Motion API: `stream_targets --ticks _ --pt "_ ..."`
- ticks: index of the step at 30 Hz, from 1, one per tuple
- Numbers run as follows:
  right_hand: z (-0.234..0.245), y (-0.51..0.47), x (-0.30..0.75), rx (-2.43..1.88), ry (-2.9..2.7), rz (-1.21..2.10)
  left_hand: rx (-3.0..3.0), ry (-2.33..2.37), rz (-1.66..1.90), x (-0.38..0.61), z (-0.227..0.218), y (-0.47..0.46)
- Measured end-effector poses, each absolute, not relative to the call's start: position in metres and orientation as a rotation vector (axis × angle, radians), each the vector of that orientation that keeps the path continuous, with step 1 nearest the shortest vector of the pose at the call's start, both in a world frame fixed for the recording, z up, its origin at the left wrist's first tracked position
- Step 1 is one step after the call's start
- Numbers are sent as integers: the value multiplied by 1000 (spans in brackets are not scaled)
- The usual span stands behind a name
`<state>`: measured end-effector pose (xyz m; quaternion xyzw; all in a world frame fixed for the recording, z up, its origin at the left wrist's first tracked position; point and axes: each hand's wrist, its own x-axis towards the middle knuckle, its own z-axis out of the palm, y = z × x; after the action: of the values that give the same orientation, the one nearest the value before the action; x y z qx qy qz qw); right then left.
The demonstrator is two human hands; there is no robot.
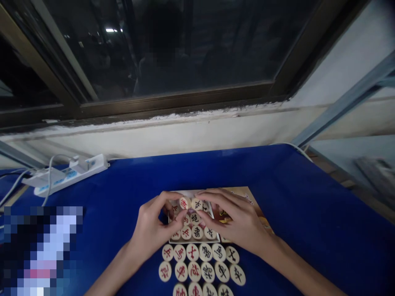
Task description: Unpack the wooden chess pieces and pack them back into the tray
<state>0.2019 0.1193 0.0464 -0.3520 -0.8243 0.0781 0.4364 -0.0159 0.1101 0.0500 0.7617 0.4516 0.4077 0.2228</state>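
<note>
Between the thumb and fingers of my left hand (157,216) is a round xiangqi piece with a red character (184,202). My right hand (230,216) pinches another xiangqi piece with a black character (196,204). The two pieces are side by side above an open white box (194,241). Inside the box lie several more pieces in rows, partly covered by my fingers. On the near side of the box, rows of xiangqi pieces (194,271) lie face up, red characters on the left and black on the right.
A printed cardboard lid (247,197) lies right of the box on the blue table (135,174). At the back left sits a white power strip (74,174) with plugs and cables. A dark window (185,74) and a wall stand behind; a metal post (342,107) slants at the right.
</note>
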Motion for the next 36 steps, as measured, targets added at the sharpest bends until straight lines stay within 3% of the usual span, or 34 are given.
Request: stream_targets --ticks 9,19,36 --pt "45 119 203 -869 -2118 186 2076 1158 1068 -16 50 113" --pt "49 117 201 -853 -2094 268 1581 1116 814 -12 45 115" --pt "42 120 201 -824 -2048 386 1627 1093 939 -20 47 117"
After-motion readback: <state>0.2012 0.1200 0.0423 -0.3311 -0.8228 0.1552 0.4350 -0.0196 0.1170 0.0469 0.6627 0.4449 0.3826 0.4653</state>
